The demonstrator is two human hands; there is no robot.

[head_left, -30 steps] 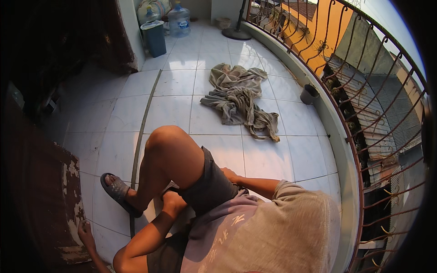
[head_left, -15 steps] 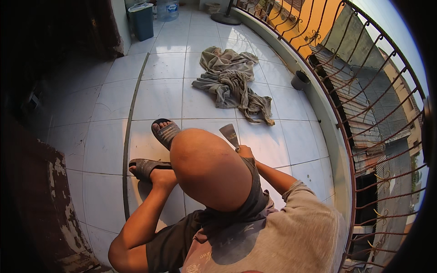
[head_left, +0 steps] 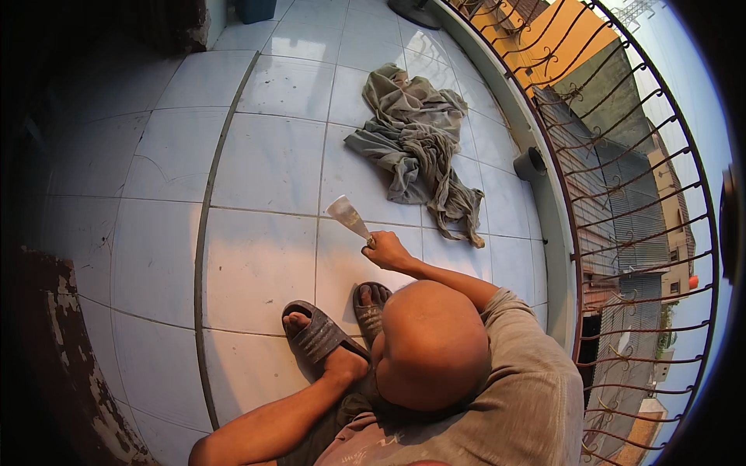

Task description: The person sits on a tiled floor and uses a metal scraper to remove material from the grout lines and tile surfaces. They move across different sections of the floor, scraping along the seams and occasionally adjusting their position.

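Observation:
My right hand [head_left: 388, 252] is closed around the handle of a putty knife [head_left: 350, 217]. Its flared metal blade points up and to the left, over the white floor tiles [head_left: 264, 260]; whether the blade touches them I cannot tell. Just beyond that hand lies a crumpled grey-brown cloth [head_left: 420, 140], spread in folds and apart from the knife. Nearer to me are my two feet in dark slide sandals [head_left: 317, 334], with my bent knee beside my right forearm. My left hand is out of the picture.
An iron railing [head_left: 579, 256] on a low ledge runs along the right, with a small dark pot [head_left: 530, 163] beside it. A dark strip [head_left: 203, 233] crosses the tiles on the left. A peeling brown wooden surface [head_left: 74, 342] stands lower left, and a bin [head_left: 255, 9] far off.
My right hand has brought the putty knife out from beside my knee, leftward over the tiles. My feet and knee appear farther right and lower, and the view has shifted.

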